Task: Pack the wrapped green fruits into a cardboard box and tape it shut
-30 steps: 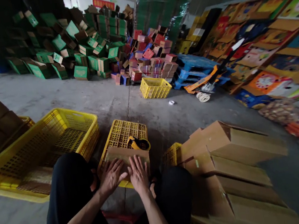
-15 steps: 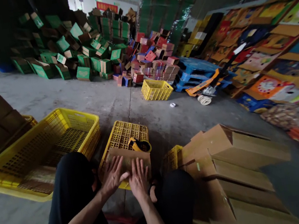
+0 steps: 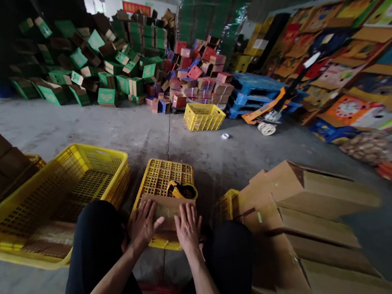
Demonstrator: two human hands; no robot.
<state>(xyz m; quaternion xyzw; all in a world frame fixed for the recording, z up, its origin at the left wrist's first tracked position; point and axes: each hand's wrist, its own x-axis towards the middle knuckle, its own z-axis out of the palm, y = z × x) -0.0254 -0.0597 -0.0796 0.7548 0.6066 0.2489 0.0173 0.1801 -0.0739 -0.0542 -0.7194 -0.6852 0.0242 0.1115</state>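
Note:
A flattened cardboard box lies on an upturned yellow crate between my knees. My left hand rests flat on the left part of the cardboard, fingers stretched out. On its right end lies my right hand, also flat with the fingers apart. A strip of shiny tape seems to run along the cardboard between the hands. Just beyond it, a yellow and black tape dispenser sits on the crate.
To my left stands a large yellow basket with taped cardboard in its bottom. Folded cardboard boxes are stacked at my right. Farther off are a small yellow crate, a pallet jack, blue pallets and piled green boxes.
My hands have moved apart along the cardboard, the left one to the left and the right one to the right. More of the cardboard's middle shows between them.

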